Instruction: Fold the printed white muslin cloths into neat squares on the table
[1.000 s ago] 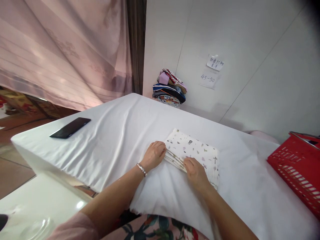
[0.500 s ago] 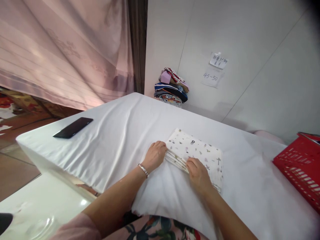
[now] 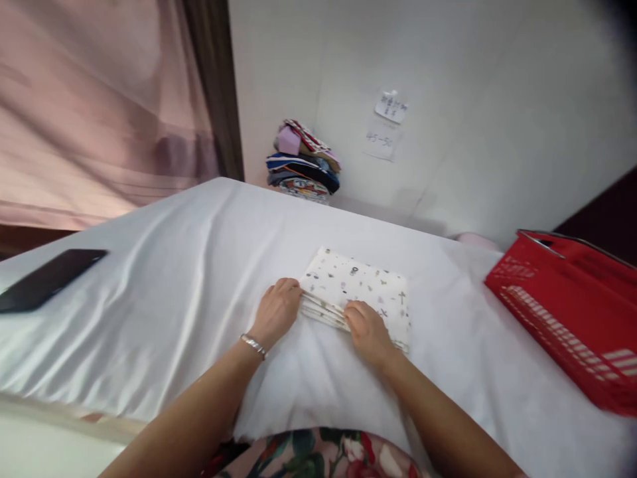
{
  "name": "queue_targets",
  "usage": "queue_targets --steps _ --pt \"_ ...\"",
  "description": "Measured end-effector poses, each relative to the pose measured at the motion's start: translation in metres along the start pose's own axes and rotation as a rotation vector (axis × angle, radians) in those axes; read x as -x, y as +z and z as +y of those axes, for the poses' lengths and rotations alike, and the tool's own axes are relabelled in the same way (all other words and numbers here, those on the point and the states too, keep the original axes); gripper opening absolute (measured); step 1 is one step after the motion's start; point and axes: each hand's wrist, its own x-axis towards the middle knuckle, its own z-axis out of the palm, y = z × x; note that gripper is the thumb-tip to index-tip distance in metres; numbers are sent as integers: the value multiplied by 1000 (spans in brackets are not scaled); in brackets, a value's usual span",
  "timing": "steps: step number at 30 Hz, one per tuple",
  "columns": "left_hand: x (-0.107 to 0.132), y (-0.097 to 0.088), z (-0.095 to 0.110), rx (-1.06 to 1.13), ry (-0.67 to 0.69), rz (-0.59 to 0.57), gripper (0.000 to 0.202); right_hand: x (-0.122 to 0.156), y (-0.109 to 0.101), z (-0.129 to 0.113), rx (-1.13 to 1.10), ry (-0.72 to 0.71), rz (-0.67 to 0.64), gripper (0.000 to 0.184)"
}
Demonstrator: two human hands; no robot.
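Observation:
A white cloth [image 3: 358,282] with a small scattered print lies folded into a flat, layered rectangle on the white-covered table [image 3: 239,245]. At its near left corner, my left hand [image 3: 279,307] has its fingers closed on the edge; a silver bracelet circles that wrist. My right hand [image 3: 367,330] pinches the near edge around its middle, thumb and fingers on the stacked layers. Part of the near right edge is hidden behind my right hand and forearm.
A red plastic basket [image 3: 572,312] stands on the right of the table. A dark flat device [image 3: 50,279] lies at the left. Beyond the far edge, a pile of folded clothes [image 3: 303,162] sits against the wall, near paper notes [image 3: 383,143]. A pink curtain [image 3: 99,113] hangs at left.
The view has turned to the right, so more of the red basket shows and everything else sits further left. Both hands keep their hold on the cloth's near edge.

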Motion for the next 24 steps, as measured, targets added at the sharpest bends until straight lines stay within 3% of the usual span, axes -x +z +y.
queue_targets --steps 4,10,18,20,24 --pt "2 -2 -8 25 81 64 21 7 -4 1 154 31 -29 24" --pt "3 4 -21 39 142 -17 22 30 -13 9 236 63 -51 25" --pt "2 10 -25 81 160 8 26 80 -46 32 148 75 19 27" --pt "2 10 -25 110 157 -7 24 94 -55 37 92 132 67 28" --pt "0 9 -25 145 129 2 22 118 -66 44 -97 419 167 23"
